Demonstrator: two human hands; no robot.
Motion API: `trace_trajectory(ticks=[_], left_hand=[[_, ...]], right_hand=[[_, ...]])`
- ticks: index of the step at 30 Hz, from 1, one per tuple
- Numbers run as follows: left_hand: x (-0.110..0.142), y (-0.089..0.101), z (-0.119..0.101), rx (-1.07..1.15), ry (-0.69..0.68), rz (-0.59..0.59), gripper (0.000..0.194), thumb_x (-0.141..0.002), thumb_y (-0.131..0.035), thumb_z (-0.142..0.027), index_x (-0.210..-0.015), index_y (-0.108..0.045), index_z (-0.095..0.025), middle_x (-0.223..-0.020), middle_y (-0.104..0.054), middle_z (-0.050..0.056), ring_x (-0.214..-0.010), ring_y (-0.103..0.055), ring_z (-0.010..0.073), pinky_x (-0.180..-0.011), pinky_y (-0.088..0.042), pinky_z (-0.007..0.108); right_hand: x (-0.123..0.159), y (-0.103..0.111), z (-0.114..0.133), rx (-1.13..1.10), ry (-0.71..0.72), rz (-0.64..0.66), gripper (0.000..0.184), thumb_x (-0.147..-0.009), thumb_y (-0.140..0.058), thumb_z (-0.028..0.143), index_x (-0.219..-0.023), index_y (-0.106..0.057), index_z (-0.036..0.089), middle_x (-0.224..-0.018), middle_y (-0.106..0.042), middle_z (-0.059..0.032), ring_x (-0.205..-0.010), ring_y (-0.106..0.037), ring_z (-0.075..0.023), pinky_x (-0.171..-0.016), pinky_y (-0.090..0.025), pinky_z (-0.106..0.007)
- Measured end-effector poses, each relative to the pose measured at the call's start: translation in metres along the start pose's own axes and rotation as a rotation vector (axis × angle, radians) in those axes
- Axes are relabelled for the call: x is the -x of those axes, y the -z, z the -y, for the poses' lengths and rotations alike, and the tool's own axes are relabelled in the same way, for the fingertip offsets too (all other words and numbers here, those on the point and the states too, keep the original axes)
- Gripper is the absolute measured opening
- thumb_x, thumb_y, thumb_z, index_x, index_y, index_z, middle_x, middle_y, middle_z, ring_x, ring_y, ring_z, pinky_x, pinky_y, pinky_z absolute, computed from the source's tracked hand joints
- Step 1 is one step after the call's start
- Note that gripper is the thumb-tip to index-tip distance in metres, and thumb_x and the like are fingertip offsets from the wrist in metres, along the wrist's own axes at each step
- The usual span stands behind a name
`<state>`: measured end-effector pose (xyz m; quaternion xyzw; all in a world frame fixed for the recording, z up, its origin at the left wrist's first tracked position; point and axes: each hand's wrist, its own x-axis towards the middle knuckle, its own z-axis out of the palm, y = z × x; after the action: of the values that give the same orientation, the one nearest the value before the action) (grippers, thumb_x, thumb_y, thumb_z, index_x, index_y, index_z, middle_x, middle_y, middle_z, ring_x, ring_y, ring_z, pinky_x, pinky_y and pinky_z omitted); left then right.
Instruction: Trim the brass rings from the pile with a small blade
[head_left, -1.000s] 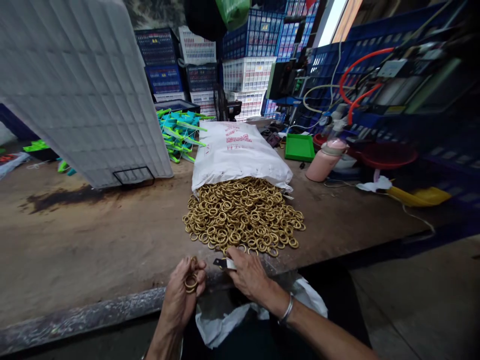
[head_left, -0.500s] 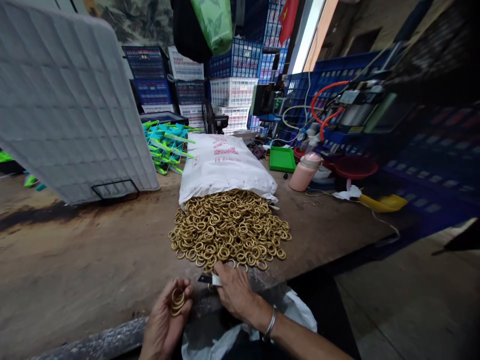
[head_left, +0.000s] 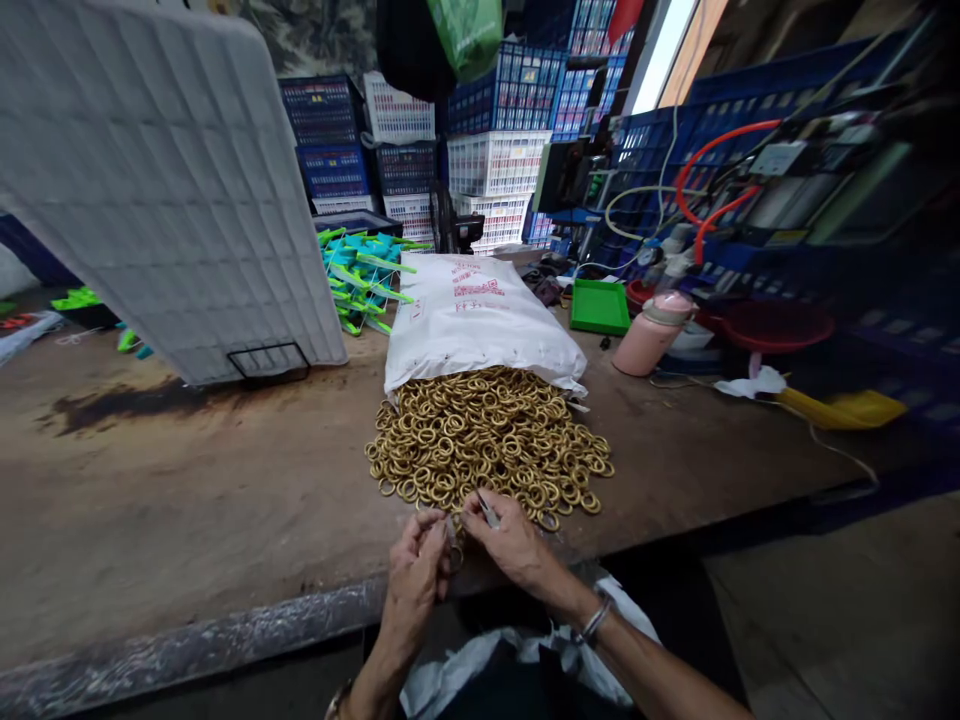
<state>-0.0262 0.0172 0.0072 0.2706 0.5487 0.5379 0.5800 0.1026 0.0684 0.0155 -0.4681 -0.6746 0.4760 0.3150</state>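
A heap of brass-coloured rings (head_left: 491, 440) spills from the mouth of a white printed sack (head_left: 487, 310) onto the table. At the heap's near edge, my left hand (head_left: 416, 565) is closed, with a ring (head_left: 456, 556) showing at its fingers; the palm is hidden. Close beside it, my right hand (head_left: 517, 545) grips a small dark blade with a pale handle (head_left: 487, 510), its tip angled up and left. The fingertips of both hands nearly meet, and what lies between them is too small to make out.
A white quilted panel (head_left: 187, 210) stands on a wire foot at left. Green and teal plastic pieces (head_left: 364, 275) lie behind it. To the right are a green tray (head_left: 600, 307), a pink bottle (head_left: 654, 335) and a red dish (head_left: 780, 325). Crates (head_left: 495, 165) are stacked behind.
My left hand has turned over and come up toward the right hand; the rings in its palm no longer show. My right hand has lifted the blade and tilted it upward. The view has shifted left.
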Motion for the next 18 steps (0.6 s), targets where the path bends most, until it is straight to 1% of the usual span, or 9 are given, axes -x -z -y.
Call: trace_trajectory(ticks=[2, 6, 9, 11, 13, 15, 18], left_hand=[[-0.001, -0.002, -0.002, -0.034, -0.014, -0.013, 0.043, -0.064, -0.062, -0.050, -0.089, -0.050, -0.017, -0.045, -0.041, -0.010, -0.033, -0.031, 0.0042, -0.032, -0.023, 0.015], [-0.002, -0.005, -0.007, -0.043, -0.049, -0.043, 0.040, -0.061, -0.064, -0.048, -0.083, -0.054, -0.017, -0.046, -0.041, -0.009, -0.036, -0.034, 0.0045, -0.035, -0.026, 0.016], [-0.006, -0.005, -0.006, -0.070, -0.098, 0.006, 0.032, -0.063, -0.065, -0.044, -0.073, -0.056, -0.015, -0.050, -0.045, -0.006, -0.041, -0.039, 0.0056, -0.041, -0.032, 0.017], [-0.009, -0.003, -0.005, -0.085, -0.119, 0.046, 0.029, -0.064, -0.065, -0.042, -0.065, -0.054, -0.015, -0.052, -0.047, -0.005, -0.044, -0.040, 0.0055, -0.043, -0.033, 0.017], [-0.013, -0.002, -0.004, -0.061, -0.089, 0.061, 0.029, -0.066, -0.063, -0.042, -0.065, -0.052, -0.015, -0.049, -0.044, -0.007, -0.040, -0.036, 0.0041, -0.039, -0.029, 0.015], [-0.015, -0.002, -0.004, 0.010, -0.035, 0.049, 0.031, -0.066, -0.063, -0.044, -0.070, -0.050, -0.016, -0.048, -0.042, -0.008, -0.036, -0.030, 0.0028, -0.034, -0.021, 0.013], [-0.015, -0.004, -0.005, 0.127, 0.009, 0.032, 0.035, -0.062, -0.066, -0.045, -0.075, -0.047, -0.018, -0.051, -0.046, -0.008, -0.035, -0.031, 0.0021, -0.032, -0.017, 0.012]], right_hand=[[0.001, 0.000, 0.003, -0.027, -0.019, 0.010, 0.014, -0.074, -0.047, 0.026, -0.065, -0.050, 0.017, -0.058, -0.043, 0.0057, -0.055, -0.038, -0.0077, -0.052, -0.031, -0.018], [0.000, -0.003, 0.003, -0.031, -0.064, -0.030, 0.016, -0.073, -0.048, 0.027, -0.063, -0.050, 0.016, -0.057, -0.042, 0.0056, -0.054, -0.037, -0.0077, -0.052, -0.031, -0.019], [-0.002, -0.006, 0.000, 0.004, -0.048, -0.035, 0.015, -0.073, -0.049, 0.027, -0.062, -0.050, 0.016, -0.057, -0.043, 0.0056, -0.055, -0.037, -0.0076, -0.052, -0.031, -0.018], [-0.004, -0.008, -0.001, 0.011, -0.037, -0.035, 0.014, -0.073, -0.050, 0.026, -0.063, -0.051, 0.016, -0.057, -0.043, 0.0057, -0.054, -0.037, -0.0075, -0.051, -0.031, -0.018], [-0.005, -0.009, -0.001, -0.007, -0.029, -0.046, 0.016, -0.075, -0.048, 0.028, -0.064, -0.051, 0.016, -0.057, -0.043, 0.0055, -0.054, -0.037, -0.0074, -0.051, -0.031, -0.018], [-0.005, -0.009, 0.000, -0.038, -0.028, -0.056, 0.020, -0.078, -0.045, 0.031, -0.066, -0.050, 0.016, -0.057, -0.042, 0.0055, -0.054, -0.037, -0.0074, -0.051, -0.032, -0.018], [-0.003, -0.009, 0.001, -0.077, -0.054, -0.046, 0.025, -0.080, -0.043, 0.037, -0.065, -0.047, 0.017, -0.054, -0.039, 0.0063, -0.051, -0.035, -0.0072, -0.049, -0.031, -0.019]])
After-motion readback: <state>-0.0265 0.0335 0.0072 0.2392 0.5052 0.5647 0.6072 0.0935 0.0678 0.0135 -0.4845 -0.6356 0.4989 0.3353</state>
